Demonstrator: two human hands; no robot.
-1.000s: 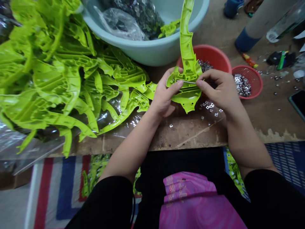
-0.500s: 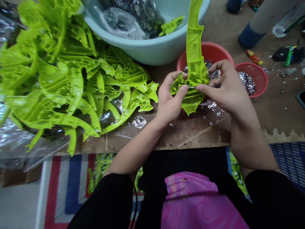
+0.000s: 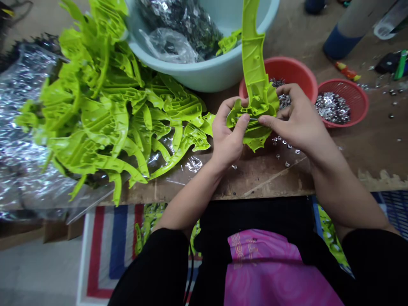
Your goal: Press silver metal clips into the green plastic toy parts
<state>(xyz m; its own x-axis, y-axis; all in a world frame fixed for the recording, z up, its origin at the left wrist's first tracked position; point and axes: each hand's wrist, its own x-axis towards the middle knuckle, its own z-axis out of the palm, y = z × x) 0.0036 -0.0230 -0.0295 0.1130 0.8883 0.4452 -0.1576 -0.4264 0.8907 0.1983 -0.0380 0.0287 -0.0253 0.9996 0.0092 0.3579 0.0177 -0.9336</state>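
Note:
Between my hands, above the table, is a lime-green moulded plastic part, its long arm pointing away from me and its ribbed inner side facing up. My left hand is closed on its left edge, thumb on top. My right hand grips the right side, with the thumb pressing near the middle. A thin, shiny metal strip or rod lies across the part between both thumbs; its exact kind is unclear. Small metal clips are scattered on the table just below the part.
A heap of similar green parts lies to the left, beside clear plastic bags. Behind stands a pale blue basin holding bagged pieces. A red bowl and a red basket hold small metal pieces. A screwdriver-like tool lies at right.
The whole view has shifted, so the heap and basin appear farther right. Both hands keep their hold on the green part, and my right thumb has slid slightly left along it.

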